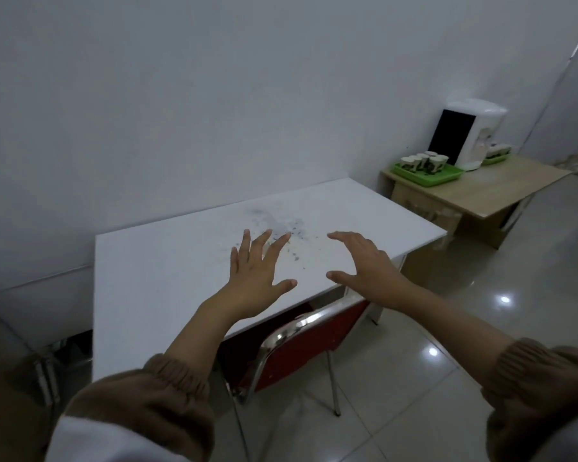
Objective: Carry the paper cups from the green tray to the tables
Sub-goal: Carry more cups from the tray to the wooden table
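Both hands, left hand (252, 273) and right hand (364, 261), spread empty over white table (154, 261); next, fetching paper cups (422, 161) off green tray (442, 178).

1. The near table (181, 261) is set against the wall, and a chair (311, 345) is tucked under its near edge.
2. To the right of the near table, and farther back, a second table (501, 191) is placed.
3. On that second table, a tray (441, 176) is seen at the side nearest the near table, with paper cups (422, 161) clustered in it.
4. A dispenser (464, 138) is stood just right of the tray.
5. Both hands, the left hand (257, 271) and the right hand (367, 265), are held spread above the near table.
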